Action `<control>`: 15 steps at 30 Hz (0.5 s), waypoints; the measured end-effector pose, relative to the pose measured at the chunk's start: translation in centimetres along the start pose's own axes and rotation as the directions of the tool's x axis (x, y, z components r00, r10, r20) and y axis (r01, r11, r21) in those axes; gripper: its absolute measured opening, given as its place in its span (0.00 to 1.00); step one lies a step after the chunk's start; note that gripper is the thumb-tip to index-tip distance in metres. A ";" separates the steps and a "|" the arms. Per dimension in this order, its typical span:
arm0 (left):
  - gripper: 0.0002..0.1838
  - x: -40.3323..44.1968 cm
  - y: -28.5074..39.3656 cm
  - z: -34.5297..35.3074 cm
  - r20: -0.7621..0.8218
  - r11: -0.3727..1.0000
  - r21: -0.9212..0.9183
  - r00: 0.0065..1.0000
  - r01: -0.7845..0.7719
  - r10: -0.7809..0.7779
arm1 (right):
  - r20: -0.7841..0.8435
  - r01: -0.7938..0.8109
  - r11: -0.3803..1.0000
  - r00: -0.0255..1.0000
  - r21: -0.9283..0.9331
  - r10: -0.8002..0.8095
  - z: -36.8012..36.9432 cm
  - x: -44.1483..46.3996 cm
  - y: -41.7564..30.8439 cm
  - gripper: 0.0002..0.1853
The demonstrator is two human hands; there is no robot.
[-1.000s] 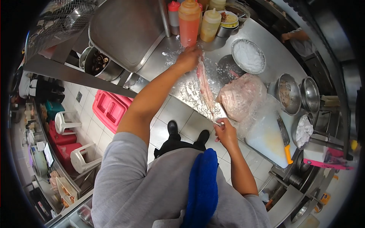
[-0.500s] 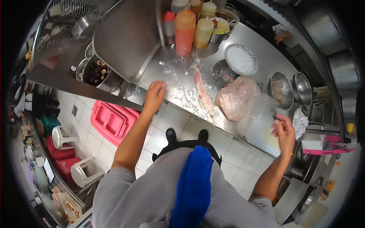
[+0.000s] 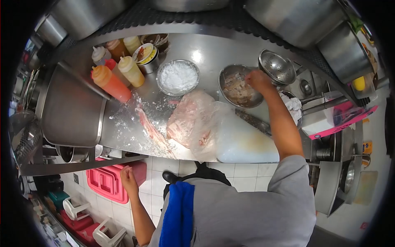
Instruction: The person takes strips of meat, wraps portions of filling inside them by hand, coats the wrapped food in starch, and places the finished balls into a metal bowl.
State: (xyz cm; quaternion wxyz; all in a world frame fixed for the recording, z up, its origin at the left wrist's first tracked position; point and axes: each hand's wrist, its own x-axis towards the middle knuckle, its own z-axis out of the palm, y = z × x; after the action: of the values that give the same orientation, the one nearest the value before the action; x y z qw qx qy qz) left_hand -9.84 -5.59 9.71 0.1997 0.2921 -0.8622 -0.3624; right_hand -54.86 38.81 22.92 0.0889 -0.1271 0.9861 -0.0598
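My right hand is at the right rim of a metal bowl with pale brownish contents; its fingers are bent over the bowl, and whether they hold anything is hidden. My left hand hangs below the counter edge, over the pink bin, with fingers curled and smeared. On the floury counter lies a long strip of raw meat. Beside it sits a large pale piece of meat in a clear plastic bag. A bowl of white powder stands behind the meat.
Squeeze bottles stand at the back left by a metal tray. A knife lies on the white cutting board. A colander is at the right. The pink bin stands below; a shelf edge crosses above.
The view has turned right. My right hand has moved up to the metal bowl; my left hand has dropped below the counter edge. Both hands earlier held the meat strip, which now lies released.
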 end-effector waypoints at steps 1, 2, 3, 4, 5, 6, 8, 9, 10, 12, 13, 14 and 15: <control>0.06 0.0 0.5 0.1 -0.001 1.000 0.001 1.000 -0.005 0.005 | -0.004 -0.001 1.000 1.000 0.003 0.002 0.0 0.1 -0.2 0.10; 0.06 -0.1 0.9 0.2 0.002 1.000 -0.023 1.000 0.011 -0.011 | 0.086 -0.005 0.998 0.996 -0.059 0.010 0.1 0.0 -0.5 0.10; 0.06 -0.2 1.2 0.2 0.007 0.999 -0.045 1.000 0.030 -0.030 | 0.177 -0.003 0.993 0.984 -0.121 0.024 0.3 -0.4 -0.6 0.11; 0.06 -0.2 1.4 0.2 0.007 0.999 -0.043 1.000 0.027 -0.027 | 0.176 -0.004 0.993 0.984 -0.117 0.025 0.8 -0.9 -0.5 0.11; 0.06 -0.1 1.6 0.2 0.003 0.999 -0.043 1.000 0.003 -0.003 | 0.187 0.042 0.977 0.982 -0.210 -0.002 1.7 -1.4 -0.3 0.11; 0.06 0.0 1.8 0.3 -0.006 0.999 -0.045 1.000 -0.021 0.021 | 0.196 0.092 0.949 0.980 -0.303 -0.032 2.5 -1.7 -0.3 0.11; 0.05 0.3 1.3 0.9 -0.015 0.998 -0.030 0.998 -0.053 0.053 | 0.147 0.096 0.934 0.988 -0.344 -0.048 4.1 -1.8 0.0 0.12; 0.04 0.3 0.8 0.9 -0.025 0.997 -0.007 0.997 -0.076 0.076 | 0.114 0.104 0.943 0.991 -0.317 -0.071 4.4 -1.8 0.4 0.12; 0.03 0.3 0.6 1.1 -0.046 0.993 0.004 0.992 -0.119 0.119 | 0.105 0.080 0.944 0.993 -0.321 -0.049 4.0 -2.1 -0.2 0.13; 0.03 0.4 0.9 2.0 -0.096 0.980 -0.075 0.979 -0.186 0.178 | 0.086 0.098 0.945 0.994 -0.311 -0.074 5.0 -1.4 1.0 0.16; 0.04 0.7 0.6 2.3 -0.101 0.975 0.016 0.970 -0.219 0.220 | 0.065 0.110 0.948 0.993 -0.297 -0.095 4.8 -1.7 0.7 0.16; 0.04 0.9 2.0 2.0 -0.106 0.975 -0.003 0.969 -0.223 0.222 | 0.036 0.190 0.909 0.981 -0.372 -0.190 7.4 -0.1 3.5 0.15; 0.05 1.0 1.9 2.2 -0.124 0.968 -0.002 0.961 -0.249 0.247 | 0.021 0.207 0.904 0.976 -0.375 -0.215 7.6 0.1 3.6 0.14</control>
State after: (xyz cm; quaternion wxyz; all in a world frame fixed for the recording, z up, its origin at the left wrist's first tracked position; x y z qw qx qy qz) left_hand -12.53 -4.04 9.79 0.2989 0.2016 -0.8749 -0.3234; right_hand -54.34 41.53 15.00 0.0457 -0.2471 0.9606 0.1190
